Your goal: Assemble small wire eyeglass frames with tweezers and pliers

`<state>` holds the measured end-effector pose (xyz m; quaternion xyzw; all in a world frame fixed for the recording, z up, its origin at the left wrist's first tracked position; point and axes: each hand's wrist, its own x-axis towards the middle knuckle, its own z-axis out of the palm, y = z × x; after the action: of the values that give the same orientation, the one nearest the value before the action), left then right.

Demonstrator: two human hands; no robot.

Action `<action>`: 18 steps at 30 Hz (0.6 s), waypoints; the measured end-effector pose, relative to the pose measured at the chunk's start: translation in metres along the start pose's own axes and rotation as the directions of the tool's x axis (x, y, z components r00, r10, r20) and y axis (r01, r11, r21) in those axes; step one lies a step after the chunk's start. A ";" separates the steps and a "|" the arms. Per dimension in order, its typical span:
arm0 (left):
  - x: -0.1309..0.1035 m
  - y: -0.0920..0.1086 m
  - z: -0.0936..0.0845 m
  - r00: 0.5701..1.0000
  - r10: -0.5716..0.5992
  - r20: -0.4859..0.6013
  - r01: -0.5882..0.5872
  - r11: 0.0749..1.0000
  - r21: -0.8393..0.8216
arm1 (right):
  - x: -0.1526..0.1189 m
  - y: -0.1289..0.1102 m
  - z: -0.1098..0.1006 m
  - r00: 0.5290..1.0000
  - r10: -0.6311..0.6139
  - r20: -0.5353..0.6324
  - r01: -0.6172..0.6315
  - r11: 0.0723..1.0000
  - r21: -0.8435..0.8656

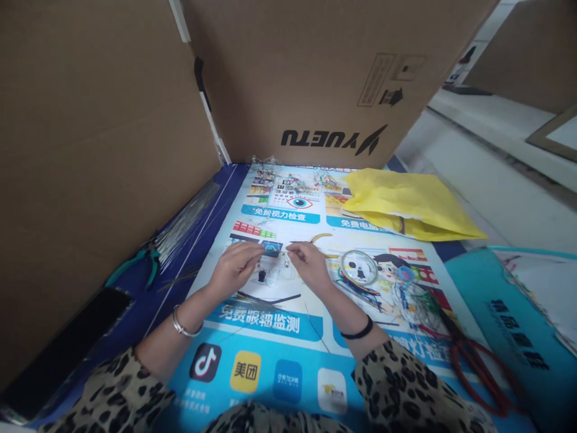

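My left hand (237, 263) and my right hand (309, 264) face each other over the printed poster, a small gap between their fingertips. Both are closed in a pinch. A thin strand with small clear beads (285, 260) hangs by my right fingertips and seems to loop across towards the left ones. It is too fine to follow fully against the print. To the right of my right hand lies a round clear dish or tape roll (359, 268). Coloured thin strips (360, 293) are spread just below it.
Red-handled scissors (480, 367) lie at right, near tangled wire (415, 304). A yellow bag (415, 201) rests behind. Teal-handled pliers (144, 264) and a bundle of thin wires (187, 225) lie left, beside a black case (67, 355). Cardboard walls (315, 78) enclose the back and left.
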<state>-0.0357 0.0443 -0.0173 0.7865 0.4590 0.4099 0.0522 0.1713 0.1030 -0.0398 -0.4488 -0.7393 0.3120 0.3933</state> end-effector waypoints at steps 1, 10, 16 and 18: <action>-0.002 0.001 -0.001 1.000 0.017 0.025 -0.017 1.000 0.003 | 0.000 0.000 0.000 1.000 -0.004 0.006 0.004 1.000 -0.006; -0.006 0.024 0.000 0.932 -0.022 0.363 0.008 0.999 0.042 | 0.000 -0.006 -0.001 0.981 -0.115 0.155 0.146 0.967 -0.208; -0.006 0.025 -0.001 0.880 -0.034 0.474 0.019 0.999 0.036 | -0.002 -0.003 0.000 0.976 -0.117 0.182 0.165 0.945 -0.282; -0.006 0.024 -0.001 0.877 -0.036 0.478 0.017 0.999 0.044 | -0.002 -0.003 0.000 0.976 -0.114 0.186 0.165 0.944 -0.284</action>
<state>-0.0218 0.0257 -0.0094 0.8578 0.4505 0.1931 0.1546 0.1703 0.1000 -0.0377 -0.4215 -0.8382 0.2048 0.2789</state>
